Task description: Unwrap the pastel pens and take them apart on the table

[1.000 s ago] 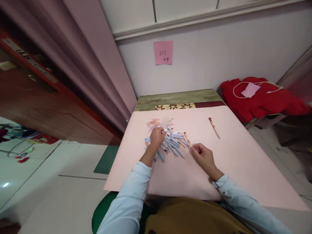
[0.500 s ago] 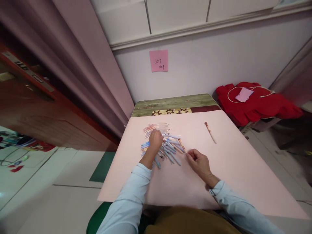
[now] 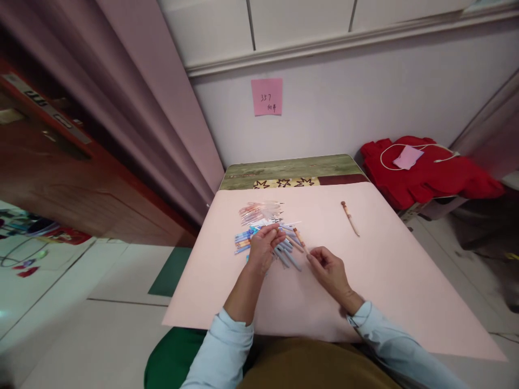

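Note:
My right hand (image 3: 329, 270) pinches the near end of an orange-and-white patterned pen barrel (image 3: 299, 237), which points away from me. My left hand (image 3: 263, 248) is over the heap with thumb and fingers pressed together; something small may be between the tips, too small to name. Beneath and beside it lie loose blue pen barrels (image 3: 287, 257), partly hidden by the hand. To its left is a row of blue and orange pen pieces (image 3: 242, 241). Thin pinkish pen refills (image 3: 259, 210) lie behind. A brown-topped pen (image 3: 350, 218) lies apart on the right.
A pale pink sheet (image 3: 389, 281) covers most of the table, whose green patterned far edge (image 3: 292, 168) shows. Red cloth (image 3: 430, 178) with a white cable is at the right. A wall (image 3: 324, 113) stands behind, a curtain (image 3: 162, 108) and wooden door (image 3: 101, 189) at left.
My left hand has drawn back slightly toward me and turned, showing its pinched fingertips and more of the refills behind. My right hand keeps the pen barrel in nearly the same place.

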Tool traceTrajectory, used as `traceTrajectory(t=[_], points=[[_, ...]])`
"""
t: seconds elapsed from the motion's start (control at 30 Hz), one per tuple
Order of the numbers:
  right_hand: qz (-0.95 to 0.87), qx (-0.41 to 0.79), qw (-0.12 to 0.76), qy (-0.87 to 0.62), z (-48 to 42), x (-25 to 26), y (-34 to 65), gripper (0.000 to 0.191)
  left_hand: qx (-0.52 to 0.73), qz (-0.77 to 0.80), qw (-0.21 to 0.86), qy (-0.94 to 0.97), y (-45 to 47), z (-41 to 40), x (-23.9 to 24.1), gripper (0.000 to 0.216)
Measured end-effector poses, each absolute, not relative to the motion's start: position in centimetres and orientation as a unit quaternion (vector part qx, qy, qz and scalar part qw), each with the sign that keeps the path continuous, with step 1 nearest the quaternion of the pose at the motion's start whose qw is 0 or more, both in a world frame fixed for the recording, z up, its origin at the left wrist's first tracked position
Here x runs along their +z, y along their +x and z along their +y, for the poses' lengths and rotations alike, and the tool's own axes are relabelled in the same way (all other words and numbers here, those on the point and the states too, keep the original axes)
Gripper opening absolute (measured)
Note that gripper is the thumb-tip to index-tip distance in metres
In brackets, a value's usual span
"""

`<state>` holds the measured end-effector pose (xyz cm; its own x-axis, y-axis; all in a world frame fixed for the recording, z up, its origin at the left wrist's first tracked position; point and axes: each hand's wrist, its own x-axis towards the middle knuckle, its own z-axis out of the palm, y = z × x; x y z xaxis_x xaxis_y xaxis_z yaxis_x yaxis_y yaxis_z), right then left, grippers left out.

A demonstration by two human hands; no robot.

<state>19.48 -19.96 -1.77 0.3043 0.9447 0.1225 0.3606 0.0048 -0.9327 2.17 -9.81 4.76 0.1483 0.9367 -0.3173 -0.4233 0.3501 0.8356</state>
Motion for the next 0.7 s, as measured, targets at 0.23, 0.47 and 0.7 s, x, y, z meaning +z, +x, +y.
traceTrajectory(t=[0.23, 0.47, 0.7], points=[[-0.485, 0.386, 0.533, -0.576, -21.9, 1.4, 17.1, 0.038, 0.476, 0.420, 0.752, 0.176, 2.6, -11.1, 4.5, 0.012], [-0.496, 0.413, 0.491, -0.585, -23.0, 2.5, 16.4, 0.035, 0.508, 0.402, 0.756, 0.094, 3.1, -11.4, 5.3, 0.006], [-0.496, 0.415, 0.487, -0.587, -22.9, 2.7, 16.3, 0.038, 0.516, 0.396, 0.752, 0.105, 3.6, -12.1, 5.6, 0.012]])
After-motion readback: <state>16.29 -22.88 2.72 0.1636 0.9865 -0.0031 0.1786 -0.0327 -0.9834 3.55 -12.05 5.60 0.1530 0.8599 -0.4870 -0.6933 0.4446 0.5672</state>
